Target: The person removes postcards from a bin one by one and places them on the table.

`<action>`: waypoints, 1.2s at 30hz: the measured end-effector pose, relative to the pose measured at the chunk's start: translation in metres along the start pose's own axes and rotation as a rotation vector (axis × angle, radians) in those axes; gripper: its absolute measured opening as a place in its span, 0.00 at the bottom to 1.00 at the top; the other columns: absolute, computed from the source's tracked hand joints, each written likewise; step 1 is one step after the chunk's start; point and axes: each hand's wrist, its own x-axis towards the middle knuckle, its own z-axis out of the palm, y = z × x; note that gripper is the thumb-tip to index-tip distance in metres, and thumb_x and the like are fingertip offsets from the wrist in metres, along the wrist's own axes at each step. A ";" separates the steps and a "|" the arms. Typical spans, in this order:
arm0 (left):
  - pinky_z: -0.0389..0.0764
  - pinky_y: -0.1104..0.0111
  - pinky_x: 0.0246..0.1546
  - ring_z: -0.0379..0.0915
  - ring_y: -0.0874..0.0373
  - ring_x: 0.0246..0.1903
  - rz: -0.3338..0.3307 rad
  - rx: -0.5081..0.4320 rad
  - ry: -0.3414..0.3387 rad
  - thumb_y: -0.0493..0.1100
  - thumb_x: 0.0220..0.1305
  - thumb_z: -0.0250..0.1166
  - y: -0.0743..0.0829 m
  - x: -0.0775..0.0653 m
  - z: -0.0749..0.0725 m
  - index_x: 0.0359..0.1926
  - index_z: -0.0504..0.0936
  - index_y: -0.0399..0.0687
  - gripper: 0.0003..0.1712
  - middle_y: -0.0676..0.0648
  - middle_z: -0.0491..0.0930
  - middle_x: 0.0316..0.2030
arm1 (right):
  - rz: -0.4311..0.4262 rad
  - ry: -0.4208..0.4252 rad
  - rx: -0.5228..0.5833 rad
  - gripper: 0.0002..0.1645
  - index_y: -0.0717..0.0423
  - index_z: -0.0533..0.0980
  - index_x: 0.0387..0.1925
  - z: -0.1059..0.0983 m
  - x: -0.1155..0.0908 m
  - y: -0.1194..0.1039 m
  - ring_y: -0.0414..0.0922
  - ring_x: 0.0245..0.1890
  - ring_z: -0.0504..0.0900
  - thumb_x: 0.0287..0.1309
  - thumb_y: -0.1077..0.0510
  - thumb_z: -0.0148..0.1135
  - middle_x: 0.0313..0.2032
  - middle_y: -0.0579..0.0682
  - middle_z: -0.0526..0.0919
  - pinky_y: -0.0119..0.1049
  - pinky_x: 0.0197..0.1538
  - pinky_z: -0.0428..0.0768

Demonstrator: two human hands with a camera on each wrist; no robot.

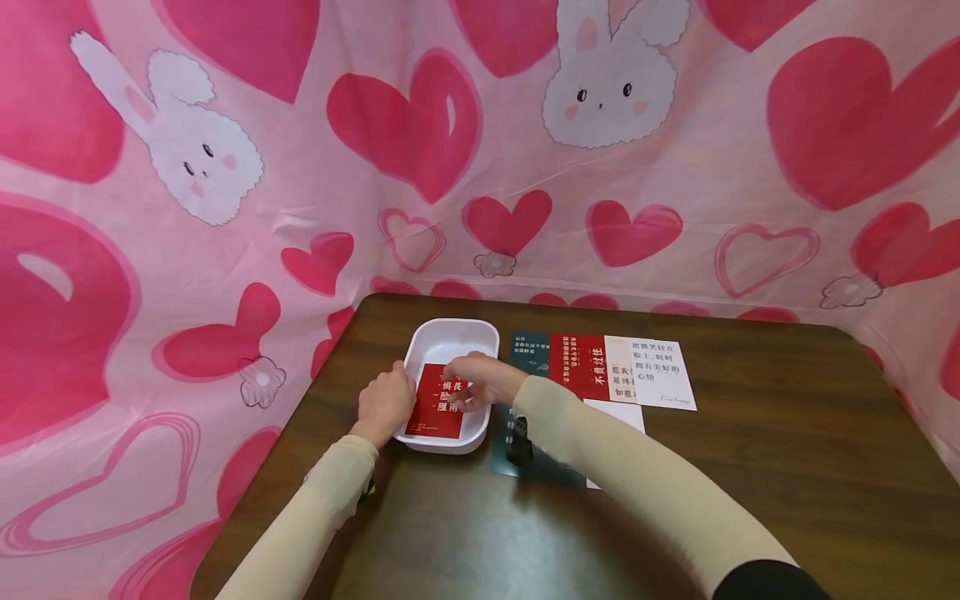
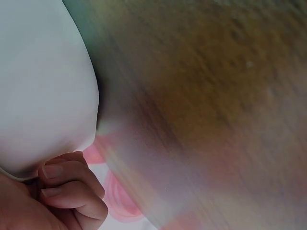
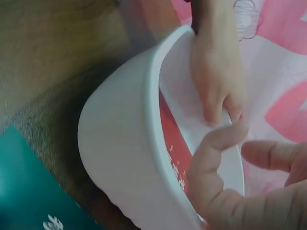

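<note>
A white plastic tray [image 1: 448, 340] stands on the table, and a red card [image 1: 429, 410] with white Chinese characters lies inside it. My left hand [image 1: 386, 403] grips the tray's left rim; its curled fingers [image 2: 72, 191] show against the outer wall in the left wrist view. Over the tray's right side is my right hand [image 1: 483, 379], its fingers loosely bent. In the right wrist view the thumb and forefinger stand apart with nothing between them. Whether its other fingers touch the card cannot be told. Part of the card is hidden behind that hand.
Right of the tray lie printed cards: a dark green card [image 1: 531, 354], a red card [image 1: 573, 367], a beige card [image 1: 621, 379] and a white card [image 1: 662, 375]. Nearer me, the right forearm partly covers another green card [image 1: 543, 473] and white card [image 1: 626, 412]. A heart-patterned cloth [image 1: 517, 167] hangs behind.
</note>
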 end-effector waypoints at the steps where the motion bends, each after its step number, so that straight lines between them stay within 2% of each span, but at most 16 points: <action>1: 0.88 0.46 0.39 0.84 0.42 0.34 -0.004 -0.001 -0.002 0.48 0.74 0.63 0.000 0.000 -0.001 0.59 0.73 0.31 0.25 0.34 0.82 0.39 | 0.000 0.009 0.024 0.36 0.61 0.57 0.68 0.000 0.001 0.000 0.48 0.30 0.78 0.65 0.62 0.63 0.66 0.67 0.70 0.32 0.31 0.83; 6: 0.88 0.47 0.40 0.84 0.43 0.34 -0.021 -0.002 -0.010 0.49 0.73 0.65 0.001 -0.001 -0.003 0.60 0.72 0.32 0.27 0.35 0.82 0.40 | 0.013 0.037 0.152 0.34 0.59 0.61 0.67 0.001 0.007 0.002 0.46 0.31 0.79 0.64 0.63 0.63 0.63 0.66 0.72 0.31 0.33 0.84; 12: 0.88 0.48 0.40 0.84 0.44 0.34 -0.013 -0.018 -0.017 0.49 0.73 0.65 0.003 -0.001 -0.001 0.60 0.72 0.32 0.27 0.36 0.82 0.39 | -0.044 0.095 0.261 0.26 0.64 0.66 0.60 0.006 0.012 0.010 0.47 0.28 0.77 0.62 0.67 0.60 0.50 0.62 0.74 0.32 0.32 0.84; 17: 0.89 0.49 0.40 0.84 0.45 0.33 -0.007 -0.023 0.001 0.49 0.73 0.66 0.003 0.000 -0.001 0.60 0.73 0.34 0.26 0.37 0.83 0.40 | -0.092 0.114 0.261 0.26 0.66 0.63 0.61 0.007 0.012 0.009 0.44 0.25 0.73 0.63 0.68 0.57 0.47 0.61 0.73 0.30 0.30 0.81; 21: 0.89 0.49 0.39 0.84 0.45 0.32 0.000 -0.016 0.013 0.49 0.74 0.65 0.003 0.000 0.000 0.59 0.74 0.33 0.25 0.36 0.84 0.40 | -0.104 0.051 0.122 0.25 0.68 0.61 0.63 0.005 0.010 0.006 0.45 0.24 0.72 0.68 0.69 0.53 0.46 0.61 0.74 0.31 0.29 0.80; 24: 0.89 0.50 0.38 0.84 0.45 0.32 -0.003 -0.018 0.006 0.48 0.74 0.64 0.003 -0.001 0.000 0.58 0.74 0.33 0.24 0.36 0.84 0.40 | -0.149 0.037 -0.051 0.19 0.69 0.65 0.57 0.004 0.009 0.008 0.45 0.22 0.72 0.67 0.70 0.53 0.40 0.59 0.76 0.33 0.26 0.78; 26: 0.89 0.49 0.38 0.84 0.45 0.32 -0.006 -0.015 0.004 0.48 0.74 0.63 0.004 -0.001 0.000 0.58 0.74 0.33 0.23 0.36 0.83 0.39 | -0.201 0.065 -0.184 0.15 0.68 0.68 0.52 0.006 0.009 0.012 0.45 0.19 0.71 0.66 0.70 0.54 0.35 0.58 0.77 0.33 0.24 0.76; 29: 0.89 0.50 0.38 0.84 0.45 0.32 -0.017 -0.017 0.002 0.48 0.75 0.63 0.003 -0.001 0.000 0.58 0.74 0.33 0.23 0.37 0.83 0.39 | -0.258 0.133 -0.338 0.14 0.64 0.67 0.49 0.010 0.006 0.015 0.46 0.18 0.71 0.64 0.69 0.58 0.33 0.57 0.77 0.33 0.21 0.75; 33: 0.89 0.50 0.38 0.84 0.46 0.32 -0.017 -0.027 -0.005 0.49 0.74 0.64 0.001 0.000 0.000 0.59 0.73 0.35 0.24 0.37 0.84 0.41 | -0.280 0.179 -0.441 0.13 0.65 0.69 0.48 0.013 0.004 0.014 0.45 0.17 0.74 0.64 0.67 0.61 0.31 0.58 0.79 0.33 0.19 0.76; 36: 0.89 0.50 0.39 0.84 0.46 0.32 -0.022 -0.033 -0.012 0.49 0.74 0.64 0.000 0.000 0.000 0.60 0.73 0.35 0.25 0.37 0.84 0.42 | -0.296 0.199 -0.498 0.07 0.66 0.73 0.41 0.013 0.004 0.012 0.45 0.15 0.77 0.64 0.67 0.62 0.27 0.58 0.82 0.33 0.18 0.76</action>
